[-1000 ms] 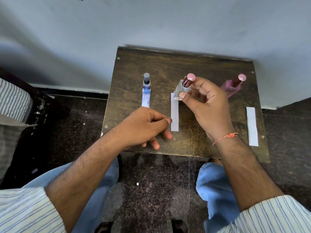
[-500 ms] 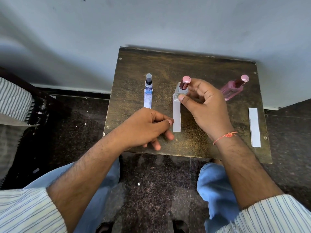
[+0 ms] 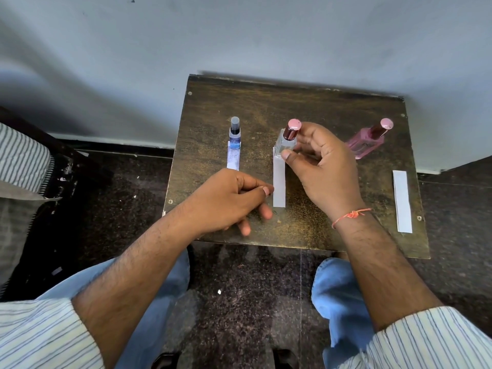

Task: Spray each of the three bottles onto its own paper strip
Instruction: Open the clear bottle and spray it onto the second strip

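My right hand (image 3: pixel 320 169) grips a clear bottle (image 3: pixel 286 143) with a dark red cap, standing upright at the far end of the middle paper strip (image 3: pixel 279 185). My left hand (image 3: pixel 229 199) rests on the table with curled fingers, its fingertips at the left edge of that strip. A small blue bottle (image 3: pixel 234 134) with a grey cap stands on the far end of the left strip (image 3: pixel 233 159). The pink bottle (image 3: pixel 368 141) stands at the far right. The right strip (image 3: pixel 402 201) lies alone near the right edge.
The small dark wooden table (image 3: pixel 239 102) stands against a pale wall. Its near edge is just beyond my knees in blue jeans. Dark speckled floor surrounds it. A dark chair with striped cloth (image 3: pixel 21 161) is at the left.
My right hand has brought the clear bottle from a tilt to upright and lowered it onto the far end of the middle strip. My left hand stayed put.
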